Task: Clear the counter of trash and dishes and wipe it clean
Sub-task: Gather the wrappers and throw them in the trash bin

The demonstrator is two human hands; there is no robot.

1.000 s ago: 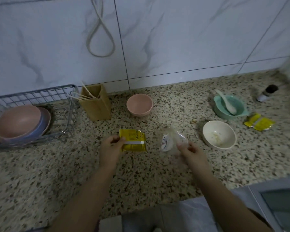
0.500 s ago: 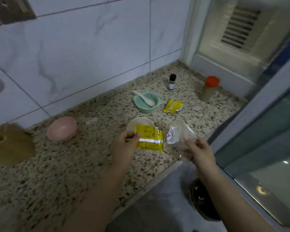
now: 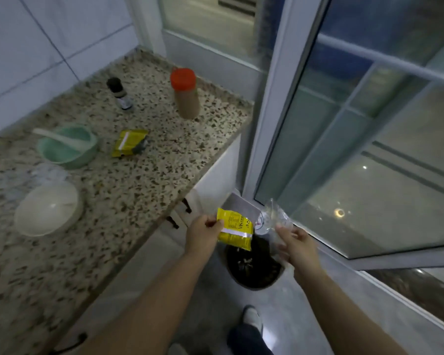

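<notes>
My left hand (image 3: 203, 233) pinches a yellow packet (image 3: 235, 230) by its left edge. My right hand (image 3: 296, 243) grips a crumpled clear plastic wrapper (image 3: 273, 217). Both pieces of trash hang off the counter, above a dark bin (image 3: 254, 265) on the floor. On the speckled counter (image 3: 144, 180) lie a second yellow packet (image 3: 130, 142), a green bowl (image 3: 67, 149) with a white spoon (image 3: 59, 137) in it, and a white bowl (image 3: 48, 207).
A small dark-capped bottle (image 3: 119, 94) and a red-lidded jar (image 3: 185, 94) stand near the counter's far corner. A glass sliding door (image 3: 356, 139) lies to the right of the bin. My foot (image 3: 251, 321) is on the floor below the bin.
I have turned to the right and carried both pieces of trash off the counter to above the floor bin. The rack, wooden holder and pink bowl have left the view.
</notes>
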